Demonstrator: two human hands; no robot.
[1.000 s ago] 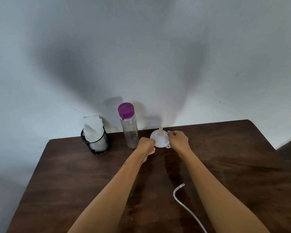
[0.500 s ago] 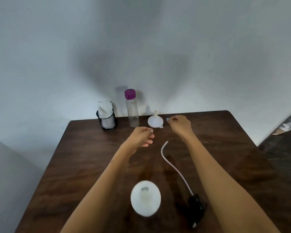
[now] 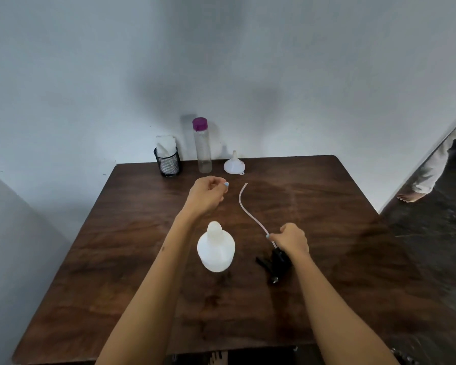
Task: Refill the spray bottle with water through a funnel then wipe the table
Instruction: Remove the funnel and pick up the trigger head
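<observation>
Two hands have drawn back from the far edge of the dark brown wooden table (image 3: 327, 206) within the last second, when both were up at the small white plastic funnel (image 3: 234, 164); that funnel now sits mouth-down and untouched, just above the middle of the frame. The translucent white plastic spray bottle (image 3: 216, 248), the task's main thing, stands upright at centre frame with its neck bare, so the head is already off and the bottle looks ready to take the funnel, though nothing has been poured. The tall clear water bottle with a purple cap (image 3: 202, 146) stands capped at upper centre, left of the funnel, and a black mesh cup holding white tissue (image 3: 167, 160) sits further left for the wiping. The left hand (image 3: 207, 194) hovers above the spray bottle with fingers loosely curled and grasping nothing. The right hand (image 3: 291, 239), right of centre, pinches the thin clear dip tube (image 3: 244, 204) near its lower end, so the black trigger spray head (image 3: 274, 262) seems about to be shifted aside. That head is partly covered by the right hand, and motion blur hides its shape. The water level in the capped bottle is hard to make out.
</observation>
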